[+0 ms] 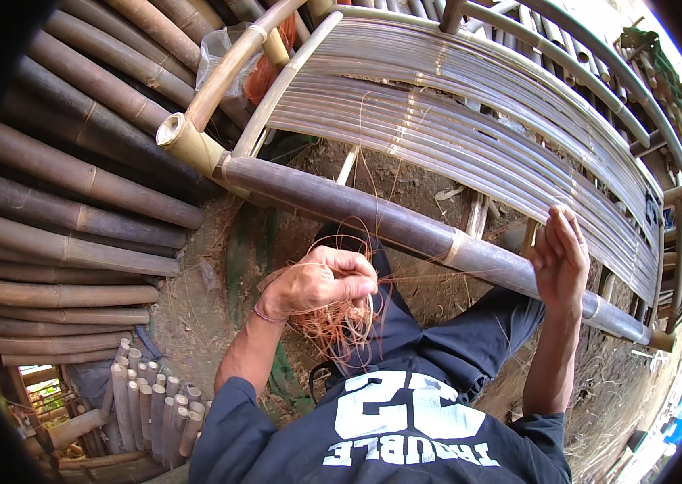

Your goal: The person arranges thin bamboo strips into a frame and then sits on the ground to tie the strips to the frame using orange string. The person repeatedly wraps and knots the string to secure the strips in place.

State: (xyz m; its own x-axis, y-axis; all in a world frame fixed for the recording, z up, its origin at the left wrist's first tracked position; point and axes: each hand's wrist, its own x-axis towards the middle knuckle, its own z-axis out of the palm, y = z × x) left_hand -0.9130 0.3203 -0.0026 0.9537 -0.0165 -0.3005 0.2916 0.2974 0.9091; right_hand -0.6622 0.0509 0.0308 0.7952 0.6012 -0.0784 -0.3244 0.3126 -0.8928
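Observation:
A loose tangle of thin orange string (333,327) hangs from my left hand (321,282), whose thumb and fingers are closed on it above my left thigh. Stray loops rise from the tangle across a dark bamboo pole (341,198). From the left hand a taut-looking strand (438,277) runs right toward my right hand (559,254). That hand is raised beside the pole, palm inward, its fingers pressed together; the strand's end at the fingers is too fine to follow. The pole forms the near edge of a bamboo bench with a slatted seat (438,121).
Thick bamboo poles (83,181) lie stacked along the left. Short cut bamboo pieces (151,403) stand upright at lower left. A clear plastic bag (224,60) and orange netting (264,77) sit behind the bench's left corner post (188,141). Below is bare dirt ground (188,315).

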